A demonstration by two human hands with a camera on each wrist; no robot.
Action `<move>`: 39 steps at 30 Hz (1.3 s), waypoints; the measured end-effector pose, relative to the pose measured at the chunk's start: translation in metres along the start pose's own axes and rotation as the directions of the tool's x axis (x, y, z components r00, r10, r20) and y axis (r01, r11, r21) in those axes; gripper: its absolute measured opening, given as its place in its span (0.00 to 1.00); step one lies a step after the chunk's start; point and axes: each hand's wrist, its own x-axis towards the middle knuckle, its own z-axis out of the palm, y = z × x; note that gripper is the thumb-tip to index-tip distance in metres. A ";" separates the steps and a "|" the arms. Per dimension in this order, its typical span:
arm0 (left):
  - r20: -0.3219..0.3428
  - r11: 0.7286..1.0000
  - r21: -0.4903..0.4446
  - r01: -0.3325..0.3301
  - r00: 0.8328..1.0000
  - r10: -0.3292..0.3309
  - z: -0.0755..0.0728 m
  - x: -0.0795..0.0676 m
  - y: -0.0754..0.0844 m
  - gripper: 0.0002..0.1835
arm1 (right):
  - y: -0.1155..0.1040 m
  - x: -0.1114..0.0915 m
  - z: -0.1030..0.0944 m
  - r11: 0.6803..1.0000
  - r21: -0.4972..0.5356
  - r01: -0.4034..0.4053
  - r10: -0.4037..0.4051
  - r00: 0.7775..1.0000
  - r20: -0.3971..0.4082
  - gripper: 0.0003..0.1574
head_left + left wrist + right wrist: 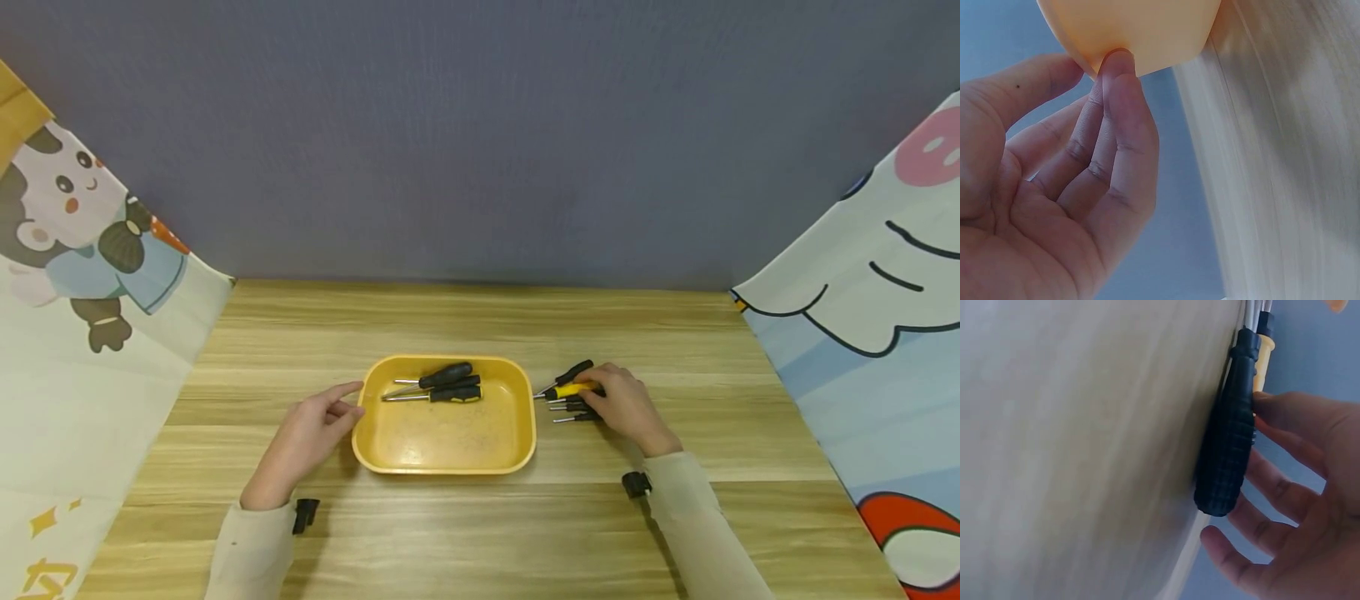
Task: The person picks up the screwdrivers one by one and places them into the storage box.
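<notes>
A shallow yellow plastic tray (450, 442) sits on the wooden table, with black-handled screwdrivers (447, 375) lying along its far side and a black-and-yellow screwdriver (456, 394) in front of them. My left hand (311, 429) touches the tray's left end, thumb and fingertips against the outer wall and rim. Right of the tray, my right hand (622, 408) pinches the yellow handle of a screwdriver (572, 389) between thumb and fingers. Several smaller black screwdrivers lie around and under that hand, partly hidden. In the right wrist view a ribbed black screwdriver handle (1229, 437) overlaps the yellow one.
The wooden table (480, 533) extends around the tray and ends at a grey-blue wall (480, 150) behind. Printed cartoon panels stand at the left (120, 267) and right (885, 275). A black wrist mount (636, 484) sits at the right sleeve.
</notes>
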 end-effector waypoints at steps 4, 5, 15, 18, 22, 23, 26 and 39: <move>0.002 1.000 0.000 0.004 1.000 -0.004 0.000 0.000 0.000 0.23 | 0.000 0.001 -0.001 1.000 -0.015 0.010 -0.010 1.000 0.022 0.12; 0.002 1.000 0.001 0.006 1.000 -0.006 0.000 0.000 0.000 0.23 | 0.000 0.002 -0.001 1.000 -0.021 0.012 -0.011 1.000 0.026 0.12; 0.009 1.000 0.003 0.017 1.000 -0.017 0.000 0.000 0.001 0.23 | -0.003 0.004 -0.006 0.997 -0.068 0.028 -0.025 0.998 0.051 0.13; 0.009 1.000 0.002 0.012 1.000 -0.012 0.000 0.001 0.001 0.23 | -0.005 0.005 -0.009 0.996 -0.080 0.044 -0.039 0.997 0.065 0.13; 0.015 1.000 -0.004 0.010 1.000 -0.010 0.000 0.001 0.001 0.24 | -0.007 0.006 -0.012 0.995 -0.084 0.052 -0.045 0.995 0.088 0.11; 0.018 1.000 -0.007 0.012 1.000 -0.012 0.000 0.001 0.001 0.24 | -0.008 0.006 -0.013 0.995 -0.082 0.053 -0.045 0.994 0.094 0.10; 0.022 1.000 -0.011 0.016 1.000 -0.016 -0.001 0.001 0.001 0.24 | -0.010 0.007 -0.015 0.994 -0.089 0.059 -0.049 0.993 0.108 0.08; 0.012 1.000 0.003 0.003 1.000 -0.003 -0.001 0.000 0.001 0.24 | -0.009 0.002 -0.010 0.981 -0.152 0.123 -0.114 0.991 0.066 0.10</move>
